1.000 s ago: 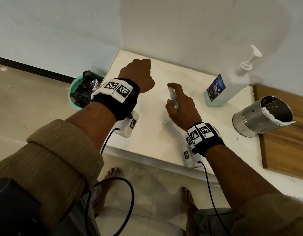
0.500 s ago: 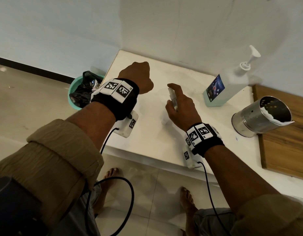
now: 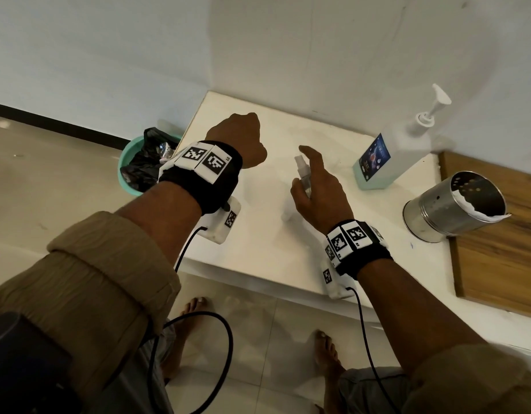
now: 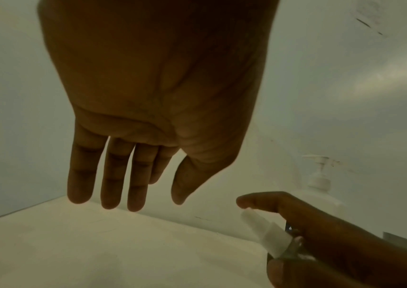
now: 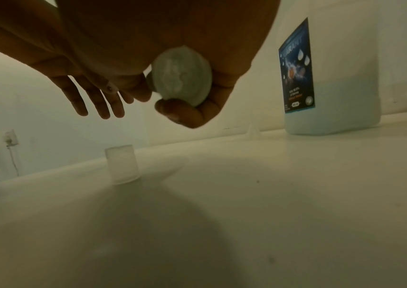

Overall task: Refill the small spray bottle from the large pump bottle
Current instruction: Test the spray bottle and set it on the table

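Near: small spray bottle [image 3: 303,174] gripped in right hand [image 3: 318,191], index finger raised off the nozzle, held above the counter [image 3: 258,234]. Clear cap [image 5: 122,164] upright on the counter, just left of that hand. Left hand [image 4: 148,97] empty, fingers straight and hanging, palm facing the nozzle. Likely a test spray: aim nozzle at palm, keep bottle steady, press fully. Far right: large pump bottle [image 3: 389,156] upright by the wall, well apart.

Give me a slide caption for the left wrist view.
Open left hand hovers over white table; right hand holds small spray bottle.
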Demonstrator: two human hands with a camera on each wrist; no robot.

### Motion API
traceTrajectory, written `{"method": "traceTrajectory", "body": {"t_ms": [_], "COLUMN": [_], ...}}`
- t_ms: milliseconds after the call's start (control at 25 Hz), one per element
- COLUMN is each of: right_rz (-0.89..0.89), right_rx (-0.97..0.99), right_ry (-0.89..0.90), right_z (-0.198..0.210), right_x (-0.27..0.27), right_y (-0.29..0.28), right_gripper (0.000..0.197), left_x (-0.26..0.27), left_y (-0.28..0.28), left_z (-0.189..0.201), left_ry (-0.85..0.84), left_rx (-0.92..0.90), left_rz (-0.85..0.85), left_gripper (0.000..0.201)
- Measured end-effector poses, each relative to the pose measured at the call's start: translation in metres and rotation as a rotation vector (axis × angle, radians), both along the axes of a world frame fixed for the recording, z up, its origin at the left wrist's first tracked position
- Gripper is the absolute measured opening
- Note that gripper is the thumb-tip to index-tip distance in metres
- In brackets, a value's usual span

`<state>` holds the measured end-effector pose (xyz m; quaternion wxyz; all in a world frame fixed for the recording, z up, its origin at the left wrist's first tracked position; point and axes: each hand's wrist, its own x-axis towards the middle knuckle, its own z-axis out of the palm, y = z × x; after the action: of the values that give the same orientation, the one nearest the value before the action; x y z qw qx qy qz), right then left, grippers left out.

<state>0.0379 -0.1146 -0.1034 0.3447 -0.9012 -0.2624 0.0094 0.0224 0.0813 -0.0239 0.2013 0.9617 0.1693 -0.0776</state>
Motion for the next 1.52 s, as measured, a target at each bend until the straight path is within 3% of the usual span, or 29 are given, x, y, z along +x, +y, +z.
{"method": "traceTrajectory", "body": {"t_ms": [160, 480, 840, 1280, 1520], "right_rz": [-0.029, -0.050, -0.090, -0.090, -0.078], "right_rx": [0.077, 0.231, 0.175, 0.122, 0.113], "right_ry": [0.065, 0.022, 0.127, 0.211, 0.247], "right_z": [0.005, 0.018, 0.015, 0.010, 0.010], "right_x": [0.000, -0.004, -0.009, -0.004, -0.007], "right_y": [-0.008, -0.032, -0.054, -0.060, -0.061], "right_gripper": [0.063, 0.033, 0.036, 0.038, 0.047], "left_x": [0.001, 0.004, 0.001, -0.007, -0.011], "left_y": [-0.004, -0.021, -0.039, -0.061, -0.069], "left_z": [0.000, 0.001, -0.010, -0.028, -0.037], "left_ry": [0.003, 0.002, -0.021, 0.141, 0.138], "left_rx": [0.015, 0.067, 0.022, 0.049, 0.074], "left_rz": [-0.023, -0.073, -0.243, -0.460, -0.505], "left_gripper": [0.045, 0.043, 0.017, 0.035, 0.019]}}
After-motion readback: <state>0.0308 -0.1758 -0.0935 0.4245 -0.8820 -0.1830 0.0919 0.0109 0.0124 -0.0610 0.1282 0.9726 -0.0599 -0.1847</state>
